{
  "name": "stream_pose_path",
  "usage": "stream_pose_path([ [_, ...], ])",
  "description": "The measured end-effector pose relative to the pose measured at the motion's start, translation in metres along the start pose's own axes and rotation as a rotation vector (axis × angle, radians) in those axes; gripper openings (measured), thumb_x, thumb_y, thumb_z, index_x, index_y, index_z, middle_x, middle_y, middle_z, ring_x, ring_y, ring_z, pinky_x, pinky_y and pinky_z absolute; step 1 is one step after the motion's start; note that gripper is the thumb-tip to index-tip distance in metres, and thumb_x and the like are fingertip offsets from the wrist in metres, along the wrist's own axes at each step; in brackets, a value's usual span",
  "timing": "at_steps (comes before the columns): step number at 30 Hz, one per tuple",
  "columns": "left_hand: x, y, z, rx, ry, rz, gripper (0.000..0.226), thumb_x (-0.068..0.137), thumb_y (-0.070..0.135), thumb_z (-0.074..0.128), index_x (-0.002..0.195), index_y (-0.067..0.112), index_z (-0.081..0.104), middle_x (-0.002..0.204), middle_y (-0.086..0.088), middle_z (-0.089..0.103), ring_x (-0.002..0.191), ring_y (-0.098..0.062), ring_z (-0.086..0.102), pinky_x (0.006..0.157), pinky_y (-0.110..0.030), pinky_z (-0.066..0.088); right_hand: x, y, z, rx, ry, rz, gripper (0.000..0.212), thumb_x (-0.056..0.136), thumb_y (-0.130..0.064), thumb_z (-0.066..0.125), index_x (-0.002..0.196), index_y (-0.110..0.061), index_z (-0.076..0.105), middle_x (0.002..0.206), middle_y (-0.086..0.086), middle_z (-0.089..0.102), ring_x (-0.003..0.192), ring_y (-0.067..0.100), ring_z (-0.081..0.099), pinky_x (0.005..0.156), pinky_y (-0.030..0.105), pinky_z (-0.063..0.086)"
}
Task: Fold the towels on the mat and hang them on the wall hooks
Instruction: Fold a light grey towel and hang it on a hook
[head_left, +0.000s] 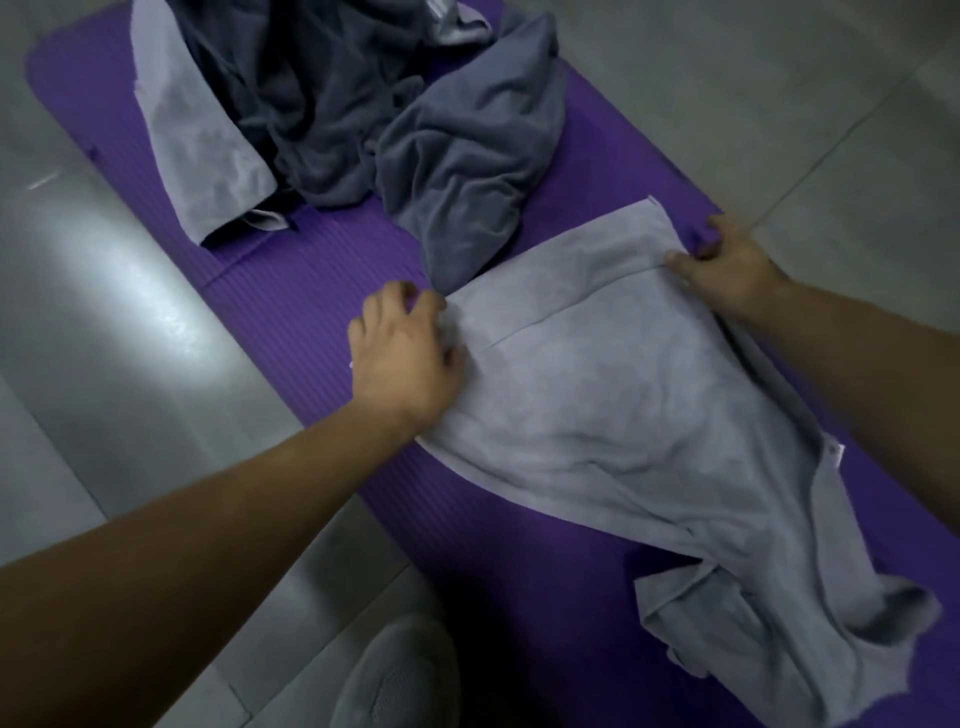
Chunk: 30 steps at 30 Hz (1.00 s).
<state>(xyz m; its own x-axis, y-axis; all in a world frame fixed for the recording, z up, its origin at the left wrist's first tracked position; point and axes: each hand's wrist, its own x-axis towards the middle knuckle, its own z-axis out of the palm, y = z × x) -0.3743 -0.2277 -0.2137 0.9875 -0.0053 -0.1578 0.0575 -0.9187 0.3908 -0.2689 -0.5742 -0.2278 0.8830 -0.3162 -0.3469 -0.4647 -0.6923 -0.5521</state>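
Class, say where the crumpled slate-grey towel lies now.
Head view, upper centre: the crumpled slate-grey towel lies on the purple foam mat, right of the dark charcoal towel, touching the spread pale grey towel.

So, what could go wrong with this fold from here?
1. The light towel is bunched up at its near end; folding over that would likely trap creases.
2. The dark towel seems to touch its far edge by the left hand, so it might get dragged along.
3. The right hand pinches a corner at the edge of the mat; a pull that way could slide cloth onto the floor.
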Motion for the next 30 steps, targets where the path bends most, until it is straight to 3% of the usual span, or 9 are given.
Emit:
stream_pose_path([
  [4, 0.012, 0.053, 0.022, -0.207, -0.198, 0.271, 0.029, 0.091, 0.029, 0.059, 0.118, 0.019, 0.064, 0.114, -0.005, 0.063, 0.104, -0.026, 0.059, 0.093, -0.043, 0.048, -0.04, 0.049, -0.025, 0.012, 0.053, 0.112, 0.052, 0.081, -0.043, 0.078, 0.122, -0.015, 0.061, 0.093, 0.003, 0.067, 0.093, 0.02, 0.064, 0.094, 0.033, 0.05],
  [8, 0.021, 0.11, 0.044, -0.255, -0.339, 0.476, 0.026, 0.095, 0.032, 0.06, 0.116, 0.02, 0.068, 0.111, -0.002, 0.066, 0.099, -0.021, 0.063, 0.088, -0.039, 0.052, -0.102, 0.088, -0.056, -0.034, 0.06, 0.245, 0.045, 0.076, -0.051, 0.079, 0.105, -0.019, 0.069, 0.094, 0.002, 0.069, 0.091, 0.019, 0.063, 0.082, 0.025, 0.043],
  [11, 0.026, 0.154, 0.062, -0.309, -0.446, 0.624, 0.024, 0.093, 0.027, 0.063, 0.116, 0.02, 0.068, 0.114, -0.001, 0.067, 0.101, -0.019, 0.063, 0.09, -0.038, 0.053, -0.145, 0.121, -0.07, 0.074, 0.101, 0.35, 0.04, 0.069, -0.05, 0.083, 0.089, -0.016, 0.073, 0.083, 0.001, 0.071, 0.082, 0.017, 0.066, 0.076, 0.026, 0.046],
  [14, 0.026, 0.199, 0.083, -0.229, -0.572, 0.78, 0.029, 0.093, 0.024, 0.06, 0.122, 0.023, 0.067, 0.123, 0.001, 0.066, 0.11, -0.018, 0.061, 0.095, -0.035, 0.049, -0.181, 0.147, -0.072, 0.157, 0.105, 0.429, 0.038, 0.066, -0.044, 0.089, 0.082, -0.014, 0.073, 0.078, 0.0, 0.073, 0.077, 0.013, 0.066, 0.076, 0.028, 0.051],
  [17, 0.016, 0.238, 0.106, -0.205, -0.621, 0.965, 0.039, 0.095, 0.021, 0.061, 0.133, 0.027, 0.062, 0.144, 0.002, 0.054, 0.133, -0.019, 0.047, 0.109, -0.036, 0.04, -0.205, 0.161, -0.069, 0.246, 0.109, 0.453, 0.035, 0.065, -0.036, 0.091, 0.081, -0.011, 0.072, 0.076, 0.004, 0.073, 0.07, 0.011, 0.064, 0.077, 0.031, 0.054],
  [20, 0.005, 0.27, 0.13, -0.173, -0.683, 1.08, 0.05, 0.092, 0.02, 0.068, 0.14, 0.027, 0.057, 0.154, 0.0, 0.045, 0.142, -0.02, 0.039, 0.115, -0.038, 0.035, -0.219, 0.171, -0.065, 0.384, 0.091, 0.429, 0.03, 0.075, -0.017, 0.087, 0.089, 0.002, 0.069, 0.07, 0.003, 0.067, 0.055, -0.002, 0.057, 0.059, 0.012, 0.048],
  [23, 0.0, 0.293, 0.141, -0.142, -0.738, 1.095, 0.034, 0.089, 0.023, 0.073, 0.123, 0.021, 0.07, 0.123, 0.0, 0.07, 0.113, -0.017, 0.064, 0.098, -0.035, 0.049, -0.226, 0.179, -0.066, 0.474, 0.096, 0.373, 0.025, 0.077, -0.018, 0.085, 0.088, -0.004, 0.069, 0.067, 0.001, 0.063, 0.053, 0.002, 0.052, 0.056, 0.016, 0.044],
  [26, 0.0, 0.299, 0.137, -0.155, -0.701, 1.102, 0.018, 0.083, 0.025, 0.078, 0.099, 0.016, 0.079, 0.096, 0.001, 0.076, 0.087, -0.013, 0.068, 0.082, -0.027, 0.05, -0.236, 0.186, -0.07, 0.467, 0.096, 0.324, 0.022, 0.077, -0.022, 0.085, 0.086, -0.008, 0.07, 0.07, -0.002, 0.065, 0.06, 0.003, 0.054, 0.06, 0.016, 0.046],
  [30, -0.001, 0.298, 0.122, -0.161, -0.652, 1.137, 0.033, 0.074, 0.026, 0.087, 0.105, 0.016, 0.078, 0.102, 0.003, 0.072, 0.095, -0.011, 0.06, 0.087, -0.025, 0.045, -0.25, 0.188, -0.066, 0.32, 0.044, 0.236, 0.029, 0.07, -0.035, 0.089, 0.086, -0.019, 0.07, 0.083, -0.004, 0.068, 0.072, 0.006, 0.061, 0.075, 0.026, 0.053],
])
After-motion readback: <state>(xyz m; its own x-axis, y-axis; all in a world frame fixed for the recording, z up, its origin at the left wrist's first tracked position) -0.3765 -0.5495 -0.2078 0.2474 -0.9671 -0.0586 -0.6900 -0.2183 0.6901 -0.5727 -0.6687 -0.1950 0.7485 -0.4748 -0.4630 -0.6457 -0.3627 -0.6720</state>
